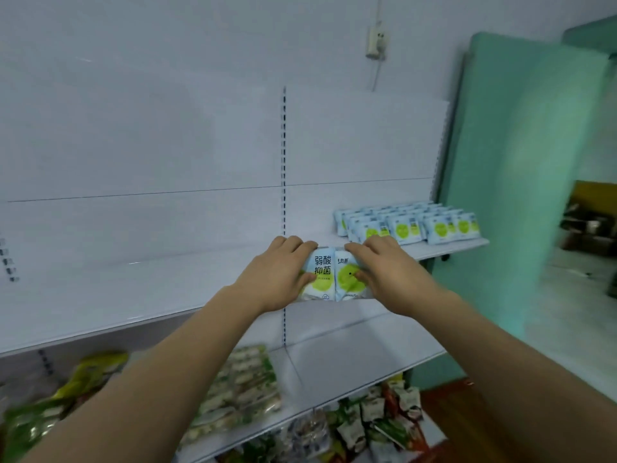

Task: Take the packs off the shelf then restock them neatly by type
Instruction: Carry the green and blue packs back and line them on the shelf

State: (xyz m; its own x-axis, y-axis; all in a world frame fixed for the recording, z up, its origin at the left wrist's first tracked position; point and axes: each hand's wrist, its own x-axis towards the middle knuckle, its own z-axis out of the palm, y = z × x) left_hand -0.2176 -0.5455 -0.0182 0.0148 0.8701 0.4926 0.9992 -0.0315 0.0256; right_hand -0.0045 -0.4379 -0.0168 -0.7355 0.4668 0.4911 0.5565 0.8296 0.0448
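Two light-blue packs with green circles stand side by side at the front edge of the white upper shelf (167,295). My left hand (277,275) grips the left pack (322,274), fingers over its top and thumb on its front. My right hand (387,272) grips the right pack (347,279) the same way. Further right on the same shelf, several matching blue packs (407,223) lie in neat rows.
The lower shelf (350,359) holds green-and-white snack bags (240,392) and yellow-green bags (66,396) at the left. Mixed snack packs (374,419) fill the bottom level. A green panel (521,195) stands to the right of the shelving.
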